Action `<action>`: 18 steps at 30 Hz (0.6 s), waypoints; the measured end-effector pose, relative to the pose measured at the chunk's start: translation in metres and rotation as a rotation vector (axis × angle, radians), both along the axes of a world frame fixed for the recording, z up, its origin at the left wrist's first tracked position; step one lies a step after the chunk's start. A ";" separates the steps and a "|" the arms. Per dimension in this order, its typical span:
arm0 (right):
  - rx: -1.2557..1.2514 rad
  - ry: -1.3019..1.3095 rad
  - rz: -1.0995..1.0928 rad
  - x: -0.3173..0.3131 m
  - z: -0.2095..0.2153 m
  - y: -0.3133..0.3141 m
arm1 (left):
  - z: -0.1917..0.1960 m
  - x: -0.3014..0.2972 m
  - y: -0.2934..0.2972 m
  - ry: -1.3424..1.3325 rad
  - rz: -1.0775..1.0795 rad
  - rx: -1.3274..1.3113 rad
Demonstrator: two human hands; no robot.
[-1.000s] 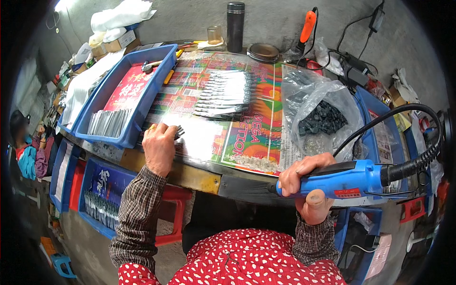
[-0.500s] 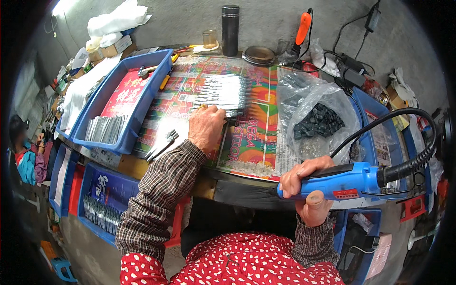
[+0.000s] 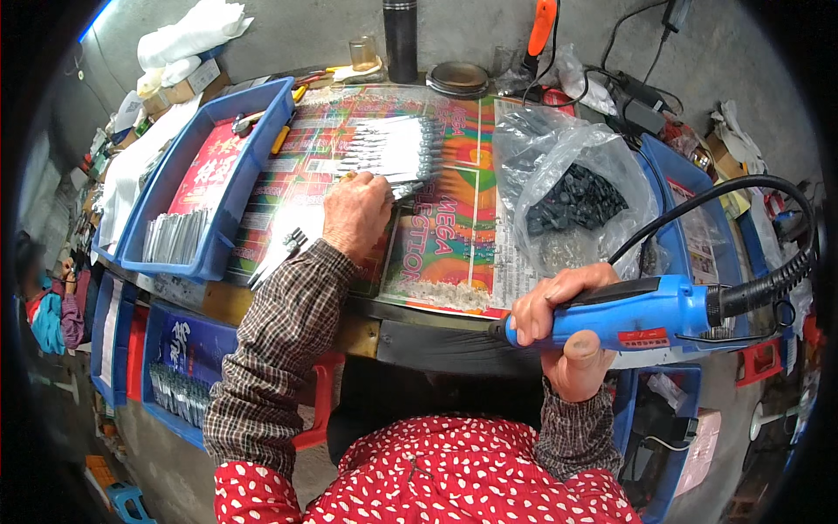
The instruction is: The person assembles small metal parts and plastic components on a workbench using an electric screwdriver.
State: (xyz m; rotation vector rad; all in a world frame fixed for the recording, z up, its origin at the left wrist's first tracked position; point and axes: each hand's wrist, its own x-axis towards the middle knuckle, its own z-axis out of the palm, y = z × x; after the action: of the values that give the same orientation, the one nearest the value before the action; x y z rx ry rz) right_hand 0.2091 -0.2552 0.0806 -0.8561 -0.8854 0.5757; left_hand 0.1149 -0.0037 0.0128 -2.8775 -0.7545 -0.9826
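My right hand [image 3: 563,310] is wrapped round a blue corded power tool [image 3: 602,314], lying sideways over the table's front edge with its black tip to the left. My left hand [image 3: 353,212] has its fingers curled together at the near edge of a row of slim silver pen-like pieces [image 3: 393,148] with dark ends. What those fingers pinch, if anything, is hidden. Several similar pieces [image 3: 284,258] lie on white material just left of that wrist. Right of the row, a clear plastic bag [image 3: 532,140] lies open with small black parts [image 3: 576,203] in it.
A blue tray [image 3: 229,223] with slim silver pieces stands at the left. A black flask [image 3: 400,44], a glass [image 3: 362,52] and a dark round dish [image 3: 458,77] line the back. The tool's thick black cable [image 3: 807,210] loops at the right. Below sits a blue bin [image 3: 179,428].
The whole view has shifted, so the tabletop things appear a little higher and farther left. My left hand stays at the row's near edge; my right keeps hold of the power tool.
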 end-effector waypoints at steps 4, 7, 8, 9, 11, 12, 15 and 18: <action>-0.019 -0.003 -0.034 0.001 0.000 0.002 | 0.005 -0.006 -0.002 -0.065 -0.044 -0.072; -0.012 -0.002 -0.055 0.001 -0.003 0.005 | 0.008 -0.011 -0.010 -0.245 -0.151 -0.275; -0.007 -0.007 -0.081 0.002 -0.004 0.006 | 0.011 -0.012 -0.016 -0.245 -0.153 -0.284; -0.003 -0.012 -0.107 0.002 -0.005 0.008 | 0.016 -0.014 -0.024 -0.287 -0.178 -0.417; -0.008 -0.008 -0.120 0.002 -0.007 0.011 | 0.019 -0.022 -0.033 -0.305 -0.209 -0.595; -0.009 -0.004 -0.136 0.003 -0.008 0.013 | 0.018 -0.025 -0.038 -0.307 -0.207 -0.600; 0.004 -0.028 -0.150 0.006 -0.013 0.016 | 0.024 -0.032 -0.056 -0.391 -0.297 -1.147; 0.025 -0.030 -0.161 0.008 -0.017 0.019 | 0.027 -0.037 -0.072 -0.507 -0.349 -1.372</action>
State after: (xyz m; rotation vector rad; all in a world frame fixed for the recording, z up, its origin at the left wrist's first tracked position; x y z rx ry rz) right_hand 0.2167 -0.2359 0.0637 -0.9064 -0.8407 0.4124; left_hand 0.0781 -0.0755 0.0402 -4.0024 -1.4189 -1.8237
